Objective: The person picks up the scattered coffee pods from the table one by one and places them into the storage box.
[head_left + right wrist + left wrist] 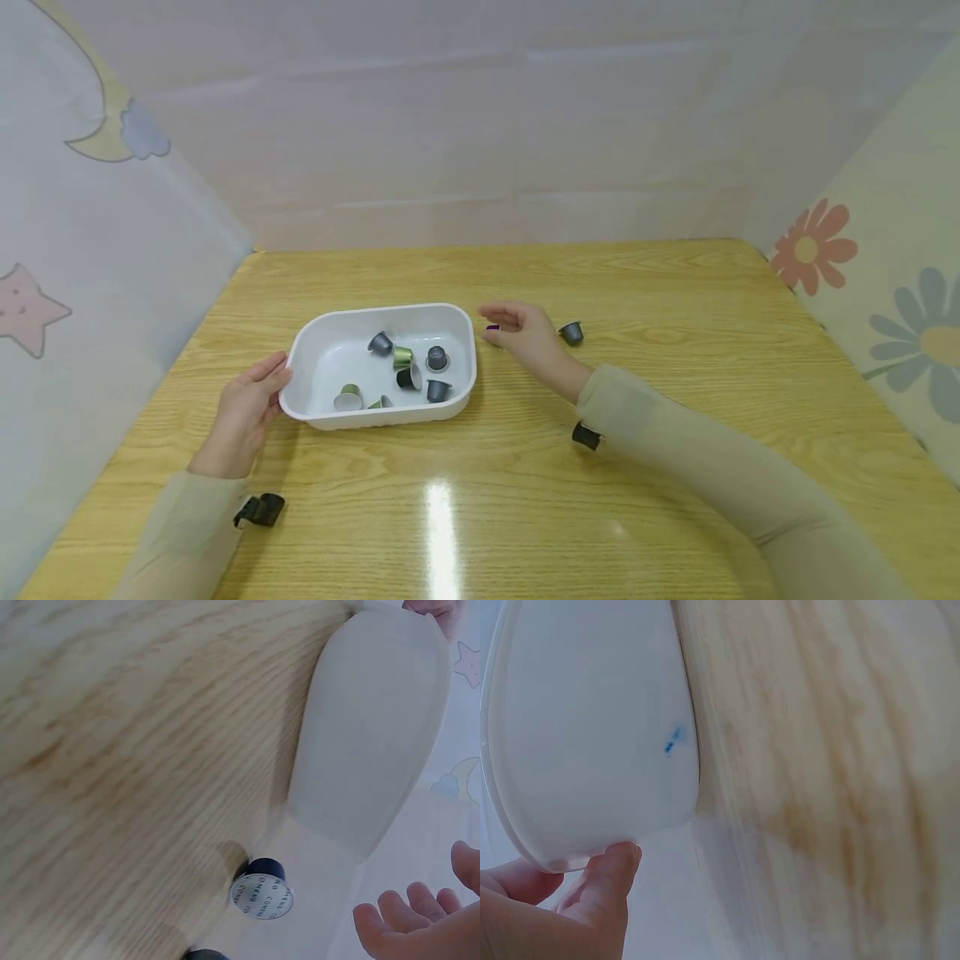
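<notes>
A white plastic tray [327, 422] with rounded corners lies on the table, several coffee capsules inside, among them a green one [402, 357], a black one [408, 377] and a grey one [380, 343]. At its left end my left hand [243, 408] grips the rim between thumb and fingers. Just off the tray's right end is my right hand [528, 337], fingers loosely bent and holding nothing. A purple capsule [492, 327] shows partly behind its fingers. In the right wrist view, a dark blue capsule [261, 892] with a lettered white lid rests on the table, apart from the fingers.
A dark grey capsule [572, 333] lies on the wooden table [675, 350], right of my right hand. Printed sheets with a star [28, 312] and flowers [813, 248] stand along the table's sides, and a pale sheet [517, 150] covers the back.
</notes>
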Available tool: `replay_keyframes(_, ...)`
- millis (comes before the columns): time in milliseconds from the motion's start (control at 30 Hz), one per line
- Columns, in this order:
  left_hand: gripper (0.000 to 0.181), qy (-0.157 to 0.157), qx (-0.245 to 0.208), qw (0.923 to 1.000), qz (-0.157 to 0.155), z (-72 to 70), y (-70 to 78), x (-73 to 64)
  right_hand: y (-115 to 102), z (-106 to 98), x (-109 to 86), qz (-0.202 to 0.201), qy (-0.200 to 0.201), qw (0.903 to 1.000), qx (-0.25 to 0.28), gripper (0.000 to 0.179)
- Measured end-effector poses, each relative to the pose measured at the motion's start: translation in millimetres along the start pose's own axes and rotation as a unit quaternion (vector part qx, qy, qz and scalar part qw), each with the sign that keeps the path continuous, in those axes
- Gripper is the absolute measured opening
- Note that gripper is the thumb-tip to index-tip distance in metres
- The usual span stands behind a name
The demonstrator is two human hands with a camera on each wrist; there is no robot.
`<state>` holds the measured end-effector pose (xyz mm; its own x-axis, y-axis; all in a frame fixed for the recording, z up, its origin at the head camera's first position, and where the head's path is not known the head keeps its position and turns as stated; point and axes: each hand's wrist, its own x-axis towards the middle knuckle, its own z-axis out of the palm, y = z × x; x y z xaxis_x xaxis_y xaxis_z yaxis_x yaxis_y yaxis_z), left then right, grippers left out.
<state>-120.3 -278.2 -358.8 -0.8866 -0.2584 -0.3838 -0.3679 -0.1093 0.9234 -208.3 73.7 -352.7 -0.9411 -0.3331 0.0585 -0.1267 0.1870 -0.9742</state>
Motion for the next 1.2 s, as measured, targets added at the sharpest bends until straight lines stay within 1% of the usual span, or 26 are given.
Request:
replay_keyframes(133, 0.059, -0.002, 0.004, 1.0000, -0.002, -0.2, 0.4, -0.6, 5, -5, -1.4, 0.016, -0.008, 0.9996, -0.024, 0.044)
replay_keyframes(300, 0.059, 0.001, 0.003, 1.0000, -0.006, 0.0, 0.4, -0.3, 11, -8, -1.9, 0.024, -0.019, 0.9983, -0.050, 0.053)
replay_keyframes(433, 0.059, 0.000, 0.004, 1.0000, -0.005, -0.1, -0.2, -0.3, 15, -8, -1.8, 0.042, -0.017, 0.9966, -0.069, 0.060)
replay_keyframes(567, 0.059, 0.000, 0.000, 1.0000, -0.004, -0.3, 0.0, -0.8, 17, -7, -1.0, 0.053, -0.005, 0.9955, -0.078, 0.064)
replay_keyframes(700, 0.059, 0.003, -0.003, 1.0000, -0.004, 0.0, 0.8, -1.4, 20, -7, 1.5, 0.059, -0.002, 0.9949, -0.082, 0.066)
replay_keyframes(900, 0.059, 0.004, 0.000, 1.0000, -0.007, 0.1, 1.0, -1.7, 27, -9, 8.4, 0.074, -0.014, 0.9934, -0.087, 0.071)
replay_keyframes(1200, 0.059, 0.001, 0.005, 1.0000, -0.003, -0.2, -0.3, -0.3, 28, -8, 16.3, 0.113, -0.031, 0.9893, -0.087, 0.076)
